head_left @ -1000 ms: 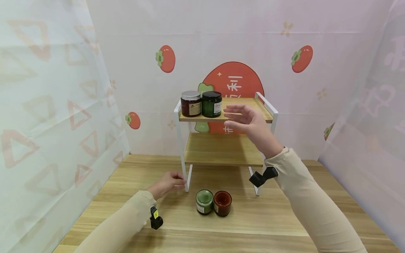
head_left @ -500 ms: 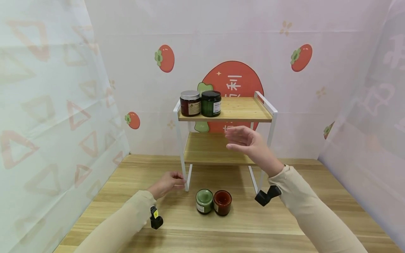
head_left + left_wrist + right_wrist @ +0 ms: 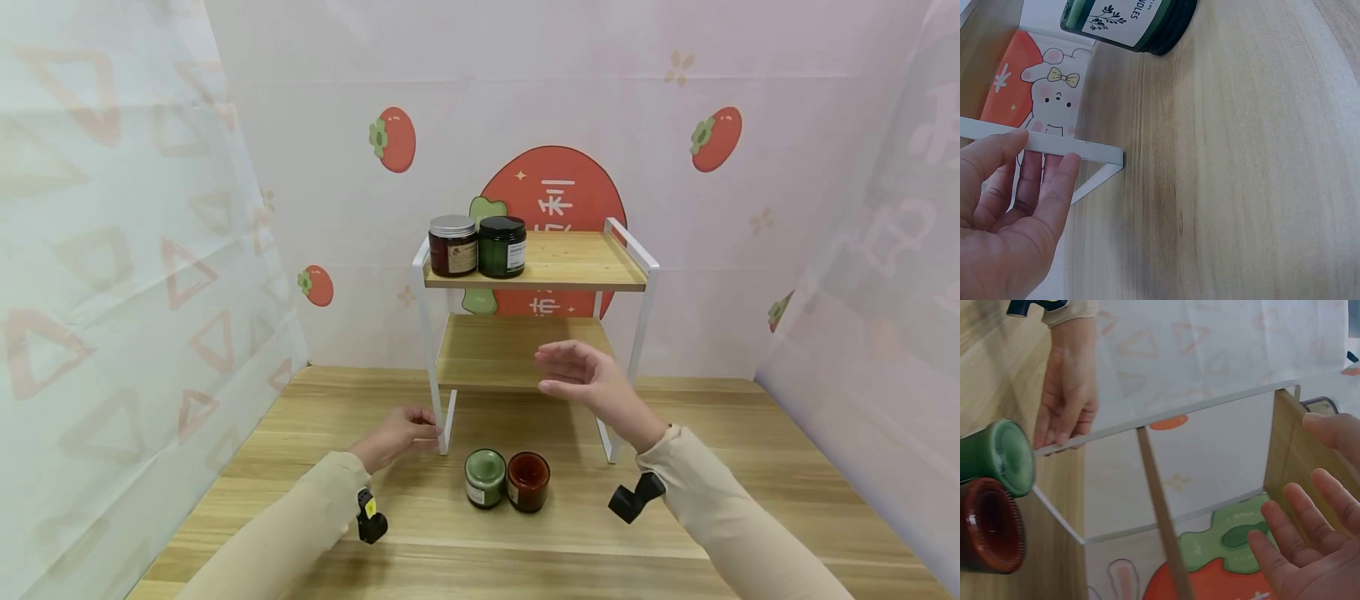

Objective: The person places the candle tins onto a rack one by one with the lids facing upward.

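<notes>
My left hand (image 3: 397,437) holds the foot of the front left white leg (image 3: 1054,144) of a two-tier wooden rack, thumb and fingers on either side of the bar. Holding nothing, my right hand (image 3: 588,383) hangs before the lower shelf (image 3: 517,350), fingers spread a little and palm facing left. A green candle jar (image 3: 485,479) and a red-brown jar (image 3: 528,483) stand side by side on the table ahead of the rack, recessed glass ends up. On the top shelf's left are a dark red jar (image 3: 453,247) with silver lid and a green jar (image 3: 502,248) with black lid.
The wooden table (image 3: 420,542) runs under the rack and both arms. White patterned sheets hang at the back and sides. The rack's right rail (image 3: 632,244) rises above the top shelf.
My right hand has come down from beside the top shelf's jars to the front of the lower shelf. The left hand and all the jars stay in place.
</notes>
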Motion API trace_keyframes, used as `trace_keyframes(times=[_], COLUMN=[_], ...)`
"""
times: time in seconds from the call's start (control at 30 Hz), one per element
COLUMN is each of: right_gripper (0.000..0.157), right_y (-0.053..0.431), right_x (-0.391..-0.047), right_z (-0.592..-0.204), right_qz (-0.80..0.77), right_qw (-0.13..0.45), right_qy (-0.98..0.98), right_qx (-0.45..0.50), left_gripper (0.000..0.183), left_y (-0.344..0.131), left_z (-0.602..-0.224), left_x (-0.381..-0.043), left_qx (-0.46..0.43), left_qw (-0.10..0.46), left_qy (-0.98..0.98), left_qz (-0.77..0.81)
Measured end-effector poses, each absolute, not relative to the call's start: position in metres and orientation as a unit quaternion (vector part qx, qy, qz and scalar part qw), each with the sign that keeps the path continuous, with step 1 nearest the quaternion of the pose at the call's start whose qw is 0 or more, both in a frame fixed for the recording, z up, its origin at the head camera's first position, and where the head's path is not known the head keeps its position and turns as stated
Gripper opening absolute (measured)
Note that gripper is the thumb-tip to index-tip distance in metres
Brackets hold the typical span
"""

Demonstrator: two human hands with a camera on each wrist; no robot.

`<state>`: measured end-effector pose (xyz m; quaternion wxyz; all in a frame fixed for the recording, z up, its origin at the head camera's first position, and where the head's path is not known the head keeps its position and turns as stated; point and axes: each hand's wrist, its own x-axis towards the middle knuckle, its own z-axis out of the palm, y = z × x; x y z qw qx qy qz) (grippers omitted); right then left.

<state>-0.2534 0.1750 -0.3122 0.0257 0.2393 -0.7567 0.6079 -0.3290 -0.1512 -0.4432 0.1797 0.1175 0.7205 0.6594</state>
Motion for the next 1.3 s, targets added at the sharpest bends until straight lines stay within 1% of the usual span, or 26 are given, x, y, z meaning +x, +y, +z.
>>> trace_keyframes(times=[0.23,0.47,0.6,0.73,1.1,1.3], right_gripper=[0.049,0.05,0.05,0.05,0.051,0.057], right_y=[0.175,0.17,0.17,0.169,0.169,0.171], right_x=[-0.253,-0.251,-0.251,-0.25,-0.251,-0.249], right_z=[-0.34,-0.368,-0.383,-0.396,-0.421,-0.429], right_qz=[0.611,0.6,0.595,0.592,0.586,0.585], right_qw=[-0.006,-0.023,-0.036,-0.048,-0.06,-0.079], right_qy=[-0.759,-0.771,-0.777,-0.778,-0.782,-0.785], right_qx=[0.226,0.21,0.205,0.205,0.203,0.19], left_gripper=[0.017,0.016,0.011,0.01,0.008,0.012], left_y=[-0.152,-0.152,-0.152,-0.152,-0.153,-0.152], left_z=[-0.444,-0.442,-0.442,-0.441,-0.442,-0.443], left_x=[-0.329,-0.327,-0.327,-0.327,-0.328,-0.328], left_qx=[0.122,0.12,0.125,0.128,0.131,0.134], left_qw=[0.184,0.183,0.183,0.182,0.182,0.181], left_qy=[0.718,0.719,0.721,0.723,0.718,0.719], left_qz=[0.66,0.66,0.657,0.654,0.659,0.657])
